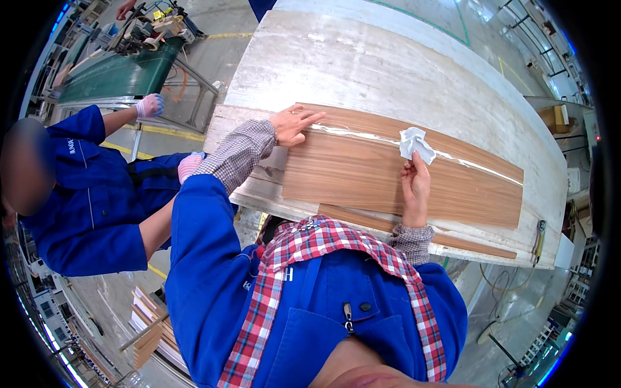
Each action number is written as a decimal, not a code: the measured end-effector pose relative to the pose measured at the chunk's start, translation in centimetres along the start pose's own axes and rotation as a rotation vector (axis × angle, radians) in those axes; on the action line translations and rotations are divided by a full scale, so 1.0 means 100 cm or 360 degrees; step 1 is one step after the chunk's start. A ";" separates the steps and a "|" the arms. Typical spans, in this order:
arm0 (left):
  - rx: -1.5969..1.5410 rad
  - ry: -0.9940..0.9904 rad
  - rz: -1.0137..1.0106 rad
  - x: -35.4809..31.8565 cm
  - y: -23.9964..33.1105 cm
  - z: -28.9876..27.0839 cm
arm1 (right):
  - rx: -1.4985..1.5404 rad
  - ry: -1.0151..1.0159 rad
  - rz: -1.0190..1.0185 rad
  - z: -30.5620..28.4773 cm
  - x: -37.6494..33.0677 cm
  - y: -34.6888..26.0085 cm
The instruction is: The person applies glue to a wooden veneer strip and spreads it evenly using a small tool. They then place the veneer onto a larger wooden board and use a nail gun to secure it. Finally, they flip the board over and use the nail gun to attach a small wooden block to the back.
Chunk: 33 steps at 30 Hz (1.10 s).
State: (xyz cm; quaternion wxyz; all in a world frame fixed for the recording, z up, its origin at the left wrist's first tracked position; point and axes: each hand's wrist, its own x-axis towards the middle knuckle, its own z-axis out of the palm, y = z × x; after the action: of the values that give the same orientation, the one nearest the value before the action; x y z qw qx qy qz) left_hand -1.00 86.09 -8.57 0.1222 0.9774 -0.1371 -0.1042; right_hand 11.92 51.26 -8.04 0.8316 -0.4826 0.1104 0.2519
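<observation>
A wide wood-grain board point(388, 174) lies in front of me, and an uneven white streak point(359, 134) runs along its length. My left hand point(293, 125) rests at the board's far left end, fingers stretched out over its edge near the start of the streak, holding nothing. Between the fingertips of my right hand point(416, 186) is a crumpled white sheet, thin like paper or cloth point(416, 143). That sheet sits over the streak near the board's middle and hides part of it.
The board lies on a large pale worktable point(362, 58). Narrow wood strips point(475, 246) lie along its near edge, and a tape measure point(541, 227) is at the right corner. A co-worker in blue point(97, 187) with gloves stands close on my left, by a green conveyor point(123, 71).
</observation>
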 end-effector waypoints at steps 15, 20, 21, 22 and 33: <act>-0.2490 0.1801 -0.1244 -0.014 0.035 0.082 | 0.0002 -0.0140 0.0002 -0.029 -0.019 -0.007; -0.1619 0.1673 -0.1394 0.003 -0.022 0.130 | -0.0044 -0.0094 -0.0122 -0.053 -0.019 -0.008; -0.1398 0.1589 -0.1337 0.003 -0.039 0.137 | -0.0037 -0.0076 -0.0133 -0.063 -0.015 -0.009; -0.1168 0.1517 -0.1272 0.003 -0.058 0.139 | -0.0019 -0.0074 -0.0156 -0.068 -0.009 -0.010; -0.1411 0.1702 -0.1081 0.012 -0.013 0.053 | 0.0142 0.1156 -0.0422 -0.228 -0.072 -0.013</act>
State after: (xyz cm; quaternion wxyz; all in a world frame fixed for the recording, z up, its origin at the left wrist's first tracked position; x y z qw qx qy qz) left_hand -0.77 85.81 -14.17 0.5132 0.7430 0.3025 0.3052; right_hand 7.79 28.95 -15.62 0.7838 -0.5137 0.3452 -0.0501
